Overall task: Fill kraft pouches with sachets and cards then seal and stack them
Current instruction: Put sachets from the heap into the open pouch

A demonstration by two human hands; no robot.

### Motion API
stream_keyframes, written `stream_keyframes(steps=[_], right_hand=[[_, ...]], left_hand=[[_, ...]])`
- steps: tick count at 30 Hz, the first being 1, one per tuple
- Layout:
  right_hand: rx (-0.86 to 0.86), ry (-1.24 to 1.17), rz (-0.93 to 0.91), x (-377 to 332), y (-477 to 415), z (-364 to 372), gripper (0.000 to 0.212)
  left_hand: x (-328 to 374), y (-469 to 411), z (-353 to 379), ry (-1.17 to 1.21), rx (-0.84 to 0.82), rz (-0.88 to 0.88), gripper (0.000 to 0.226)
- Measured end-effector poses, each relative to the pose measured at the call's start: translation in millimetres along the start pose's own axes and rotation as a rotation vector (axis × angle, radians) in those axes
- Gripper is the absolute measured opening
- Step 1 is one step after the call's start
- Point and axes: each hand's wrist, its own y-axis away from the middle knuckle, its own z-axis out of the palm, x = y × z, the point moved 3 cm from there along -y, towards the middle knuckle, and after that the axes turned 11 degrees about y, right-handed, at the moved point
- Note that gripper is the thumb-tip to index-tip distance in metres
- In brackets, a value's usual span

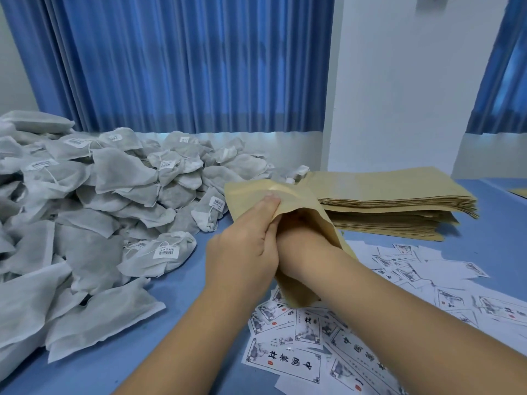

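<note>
One kraft pouch (288,203) is up off the blue table (176,295), held at the middle of the scene, just in front of the stack of flat pouches (399,201) at the far right. The left hand (245,246) pinches the near lip of the mouth, fingers curled tight on the paper. The right hand (299,223) is pushed inside the pouch past the wrist, so whether it is open or closed, or carrying anything, cannot be told.

This looks like the opening step: spreading the pouch so it takes the filling. To do it well, the left hand should keep hold of one wall only, so the mouth gapes, while the right hand presses down to the bottom corners and spreads them without splitting a side seam. The paper already bows around the forearm, so a gentle push is wise.

Supplies sit within reach: the heap of grey sachets (94,201) to the left, the printed cards (308,346) scattered near and right. No filled pouch is in view yet.
</note>
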Motion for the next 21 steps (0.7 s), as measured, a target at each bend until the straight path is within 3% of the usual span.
stream_keyframes(steps=[3, 7, 12, 18, 21], right_hand=[[-0.035, -0.113, -0.034, -4, 5, 0, 0.049], [0.170, -0.329, -0.094, 3, 36, -9, 0.026], [0.443, -0.636, -0.289, 33, 100, -17, 0.039], [0.672, -0.701, -0.112, 74, 141, 18, 0.025], [0.504, -0.756, 0.034, 86, 145, 45, 0.020]], left_hand=[[-2, -2, 1, -0.060, -0.022, -0.014, 0.035], [-9, -8, -3, -0.150, -0.048, -0.099, 0.034], [-15, -12, -9, -0.193, -0.044, -0.145, 0.037], [-22, -7, 2, 0.152, -0.086, -0.253, 0.034], [-24, -4, 5, 0.292, -0.068, -0.356, 0.030]])
